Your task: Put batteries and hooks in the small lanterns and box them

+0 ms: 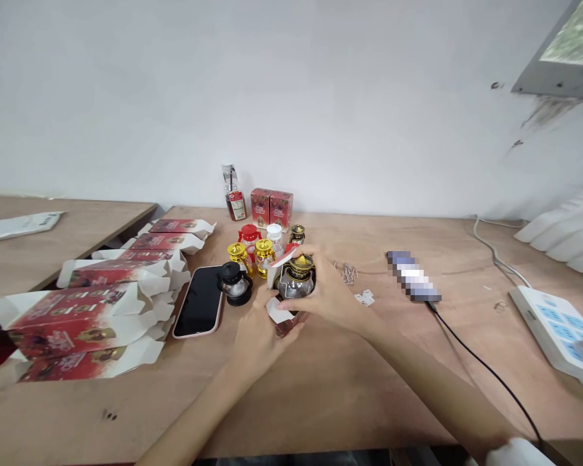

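Near the middle of the table, my right hand (328,291) grips a small black and gold lantern (298,278) with a clear body and wire handle. Under it, my left hand (260,327) is closed around a red cardboard box (286,323) whose white flaps stand open. The lantern's lower part is at the box's mouth; how deep it sits is hidden by my fingers and the flaps. Just left and behind stand a black lantern (234,285), two gold lanterns (263,259), a red lantern (249,236), a white lantern (274,236) and another black-gold lantern (297,234).
Several flattened red boxes (78,317) overlap at left, beside a phone (199,301). Two closed red boxes (271,207) and a bottle (235,197) stand by the wall. Wire pieces (347,273), white scraps (365,298), a cabled phone (412,277) and a power strip (554,323) lie right.
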`<state>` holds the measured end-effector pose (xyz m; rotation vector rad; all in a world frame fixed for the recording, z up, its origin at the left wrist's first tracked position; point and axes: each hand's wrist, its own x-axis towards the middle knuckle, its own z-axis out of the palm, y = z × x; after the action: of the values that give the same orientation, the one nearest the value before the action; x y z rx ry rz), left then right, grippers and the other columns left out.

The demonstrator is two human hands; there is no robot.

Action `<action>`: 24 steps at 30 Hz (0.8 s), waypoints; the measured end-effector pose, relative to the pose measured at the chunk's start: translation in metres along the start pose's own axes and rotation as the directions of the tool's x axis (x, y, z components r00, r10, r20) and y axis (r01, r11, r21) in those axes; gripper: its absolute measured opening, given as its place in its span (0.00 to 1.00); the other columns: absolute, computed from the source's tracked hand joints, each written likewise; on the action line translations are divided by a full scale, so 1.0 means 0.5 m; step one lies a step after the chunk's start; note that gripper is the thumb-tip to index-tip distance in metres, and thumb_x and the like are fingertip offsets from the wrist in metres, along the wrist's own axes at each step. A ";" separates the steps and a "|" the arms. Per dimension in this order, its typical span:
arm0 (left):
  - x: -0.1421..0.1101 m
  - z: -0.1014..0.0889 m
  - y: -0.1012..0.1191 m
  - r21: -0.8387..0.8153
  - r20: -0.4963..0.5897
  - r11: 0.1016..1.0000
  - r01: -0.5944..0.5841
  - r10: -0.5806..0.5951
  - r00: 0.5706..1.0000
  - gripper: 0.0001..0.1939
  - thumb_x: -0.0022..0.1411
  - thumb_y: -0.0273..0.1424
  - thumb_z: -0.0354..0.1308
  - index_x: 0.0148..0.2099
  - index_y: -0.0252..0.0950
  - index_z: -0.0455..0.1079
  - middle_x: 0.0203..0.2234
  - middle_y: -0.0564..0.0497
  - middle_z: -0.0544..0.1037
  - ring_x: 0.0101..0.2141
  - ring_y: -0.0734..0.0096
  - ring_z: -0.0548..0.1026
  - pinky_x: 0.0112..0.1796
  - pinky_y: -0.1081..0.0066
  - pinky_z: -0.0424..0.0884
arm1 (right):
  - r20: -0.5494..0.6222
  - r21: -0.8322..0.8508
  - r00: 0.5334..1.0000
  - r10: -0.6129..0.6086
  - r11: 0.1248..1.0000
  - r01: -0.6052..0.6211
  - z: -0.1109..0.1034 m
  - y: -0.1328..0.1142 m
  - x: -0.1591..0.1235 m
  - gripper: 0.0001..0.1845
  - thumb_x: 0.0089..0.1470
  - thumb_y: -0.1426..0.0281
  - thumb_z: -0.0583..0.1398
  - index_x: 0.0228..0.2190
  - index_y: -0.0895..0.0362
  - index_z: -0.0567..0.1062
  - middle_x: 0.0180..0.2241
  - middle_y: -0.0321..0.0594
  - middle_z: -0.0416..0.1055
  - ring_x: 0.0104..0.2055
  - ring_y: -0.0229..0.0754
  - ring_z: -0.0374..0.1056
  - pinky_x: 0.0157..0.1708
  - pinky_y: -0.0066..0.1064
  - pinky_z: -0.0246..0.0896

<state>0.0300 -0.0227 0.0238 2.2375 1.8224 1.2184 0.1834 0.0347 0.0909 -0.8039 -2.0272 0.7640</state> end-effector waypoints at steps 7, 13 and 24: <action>0.004 -0.009 0.005 -0.059 0.070 0.998 0.023 -0.018 0.997 0.23 0.53 0.42 0.59 0.47 0.37 0.61 0.44 0.45 0.73 0.33 0.61 0.79 0.28 0.67 0.75 | 0.023 -0.071 0.969 -0.247 0.966 0.248 0.010 0.050 -0.017 0.38 0.44 0.56 0.68 0.53 0.49 0.61 0.50 0.42 0.64 0.52 0.49 0.62 0.50 0.42 0.59; 0.008 -0.013 0.012 -0.096 0.119 0.994 0.052 -0.041 0.992 0.25 0.54 0.39 0.58 0.53 0.40 0.58 0.43 0.46 0.75 0.32 0.63 0.79 0.28 0.67 0.75 | 0.125 -0.240 0.942 -0.311 0.912 0.333 -0.004 0.035 -0.015 0.16 0.57 0.61 0.60 0.47 0.49 0.68 0.46 0.42 0.68 0.49 0.45 0.64 0.49 0.39 0.59; -0.002 -0.002 -0.002 -0.159 0.061 0.987 0.032 -0.023 0.998 0.39 0.57 0.38 0.58 0.63 0.35 0.42 0.45 0.42 0.75 0.30 0.63 0.80 0.32 0.63 0.76 | 0.341 -0.358 0.922 -0.184 0.881 0.308 -0.036 0.008 0.037 0.27 0.53 0.54 0.60 0.51 0.51 0.65 0.49 0.44 0.66 0.50 0.48 0.65 0.48 0.40 0.63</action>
<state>0.0287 -0.0236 0.0235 2.1320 1.6646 1.2320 0.1910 0.0551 0.1051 -0.6572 -2.5549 0.3281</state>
